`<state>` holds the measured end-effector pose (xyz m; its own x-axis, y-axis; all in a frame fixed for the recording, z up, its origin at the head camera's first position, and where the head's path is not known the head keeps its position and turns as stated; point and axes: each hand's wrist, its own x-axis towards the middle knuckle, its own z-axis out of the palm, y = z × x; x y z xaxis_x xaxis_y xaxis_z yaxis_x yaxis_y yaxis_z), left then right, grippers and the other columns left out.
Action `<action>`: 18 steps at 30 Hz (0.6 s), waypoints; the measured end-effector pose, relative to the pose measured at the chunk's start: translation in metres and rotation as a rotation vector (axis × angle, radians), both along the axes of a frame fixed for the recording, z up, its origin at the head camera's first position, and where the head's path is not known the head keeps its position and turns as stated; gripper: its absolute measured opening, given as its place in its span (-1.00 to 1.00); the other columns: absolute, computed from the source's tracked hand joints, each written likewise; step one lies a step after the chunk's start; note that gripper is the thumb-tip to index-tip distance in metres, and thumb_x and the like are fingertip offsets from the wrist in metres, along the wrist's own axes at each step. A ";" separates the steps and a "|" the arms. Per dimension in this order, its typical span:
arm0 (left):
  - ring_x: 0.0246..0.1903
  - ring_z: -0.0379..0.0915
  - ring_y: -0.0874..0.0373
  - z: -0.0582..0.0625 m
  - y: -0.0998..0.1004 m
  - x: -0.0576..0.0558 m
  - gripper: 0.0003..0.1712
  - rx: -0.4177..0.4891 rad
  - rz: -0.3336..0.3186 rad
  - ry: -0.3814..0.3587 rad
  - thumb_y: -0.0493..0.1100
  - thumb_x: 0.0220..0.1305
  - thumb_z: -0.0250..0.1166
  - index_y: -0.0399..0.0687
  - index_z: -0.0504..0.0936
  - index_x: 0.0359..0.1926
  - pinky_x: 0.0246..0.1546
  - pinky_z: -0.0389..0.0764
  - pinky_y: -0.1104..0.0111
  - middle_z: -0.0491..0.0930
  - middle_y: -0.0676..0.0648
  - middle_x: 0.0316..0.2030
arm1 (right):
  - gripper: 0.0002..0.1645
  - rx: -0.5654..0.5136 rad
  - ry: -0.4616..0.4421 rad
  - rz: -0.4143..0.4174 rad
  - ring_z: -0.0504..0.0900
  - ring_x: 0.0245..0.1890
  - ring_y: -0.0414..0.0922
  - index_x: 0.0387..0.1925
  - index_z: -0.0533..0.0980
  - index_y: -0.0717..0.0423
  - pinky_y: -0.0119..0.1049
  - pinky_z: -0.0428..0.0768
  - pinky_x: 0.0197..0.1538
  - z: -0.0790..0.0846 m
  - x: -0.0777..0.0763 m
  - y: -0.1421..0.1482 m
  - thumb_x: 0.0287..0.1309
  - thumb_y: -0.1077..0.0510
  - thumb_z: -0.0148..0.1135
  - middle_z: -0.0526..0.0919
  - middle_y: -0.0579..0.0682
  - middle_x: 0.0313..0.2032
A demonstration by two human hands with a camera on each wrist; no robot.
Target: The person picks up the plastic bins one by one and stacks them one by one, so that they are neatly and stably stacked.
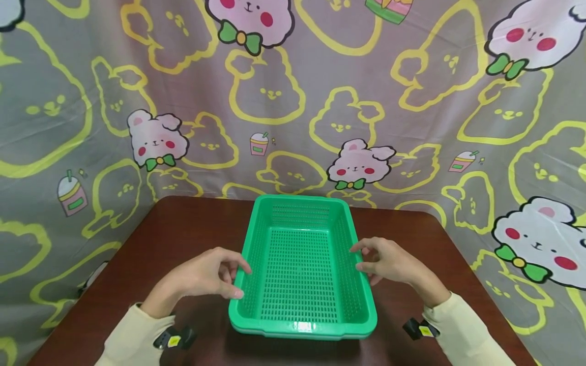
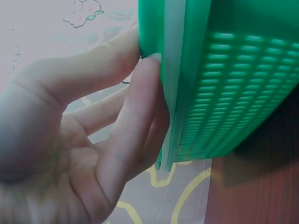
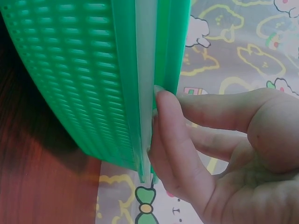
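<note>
A green plastic basket (image 1: 299, 274) with slotted walls and floor is in the middle of the head view, and nothing lies inside it. A pale band (image 2: 174, 56) runs along under its green rim. On the left long side my left hand (image 1: 208, 274) pinches the rim, thumb and a finger on top and other fingertips against the underside. Opposite, and a little farther back, my right hand (image 1: 389, 262) grips the right rim likewise. In the right wrist view, its fingertips (image 3: 169, 105) press at the pale band below the rim.
The basket is over a dark brown table (image 1: 197, 218) with rounded far corners. A grey curtain (image 1: 284, 137) with bunny prints hangs behind and along both sides. Each wrist carries a small black device, such as the left one (image 1: 174, 338).
</note>
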<state>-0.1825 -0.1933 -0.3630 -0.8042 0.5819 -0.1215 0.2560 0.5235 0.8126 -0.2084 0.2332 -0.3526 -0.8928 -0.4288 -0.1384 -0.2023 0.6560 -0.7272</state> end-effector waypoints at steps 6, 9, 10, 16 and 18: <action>-0.56 0.42 0.21 -0.001 0.001 0.000 -0.50 0.003 0.003 0.004 -0.15 0.07 0.62 -0.16 0.71 0.05 -0.53 0.45 0.42 0.48 -0.09 -0.43 | -0.48 0.002 -0.003 -0.003 0.76 -0.47 -0.14 0.21 0.54 0.32 -0.24 0.79 -0.36 0.001 0.000 0.001 0.24 0.26 0.42 0.44 0.20 -0.10; -0.56 0.42 0.21 -0.001 0.001 0.000 -0.50 0.001 0.004 0.003 -0.15 0.07 0.62 -0.15 0.71 0.04 -0.53 0.45 0.42 0.48 -0.08 -0.43 | -0.48 0.005 -0.003 -0.010 0.75 -0.47 -0.13 0.21 0.54 0.32 -0.23 0.79 -0.36 0.000 0.000 0.001 0.24 0.26 0.41 0.44 0.20 -0.11; -0.56 0.43 0.21 -0.001 0.001 0.000 -0.50 0.000 0.004 0.004 -0.15 0.07 0.62 -0.15 0.71 0.04 -0.53 0.46 0.42 0.48 -0.08 -0.44 | -0.48 0.009 0.001 -0.008 0.75 -0.48 -0.13 0.21 0.54 0.32 -0.23 0.79 -0.36 0.000 0.000 0.001 0.24 0.26 0.41 0.44 0.20 -0.11; -0.55 0.45 0.21 0.002 0.002 0.000 -0.50 -0.013 -0.002 0.014 -0.14 0.08 0.61 -0.16 0.71 0.05 -0.51 0.47 0.42 0.48 -0.07 -0.43 | -0.48 0.039 0.024 -0.006 0.73 -0.51 -0.16 0.21 0.55 0.30 -0.26 0.78 -0.38 0.003 0.001 -0.001 0.24 0.25 0.42 0.45 0.22 -0.07; -0.55 0.46 0.21 0.002 0.001 0.001 -0.50 -0.018 -0.010 0.018 -0.13 0.10 0.60 -0.17 0.70 0.06 -0.51 0.47 0.42 0.49 -0.07 -0.43 | -0.48 0.050 0.035 -0.001 0.72 -0.52 -0.16 0.21 0.55 0.30 -0.27 0.77 -0.39 0.004 0.001 -0.001 0.24 0.24 0.42 0.46 0.23 -0.07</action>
<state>-0.1819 -0.1920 -0.3606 -0.8004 0.5877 -0.1179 0.2758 0.5357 0.7981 -0.2074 0.2321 -0.3491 -0.8980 -0.4209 -0.1282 -0.2261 0.6913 -0.6862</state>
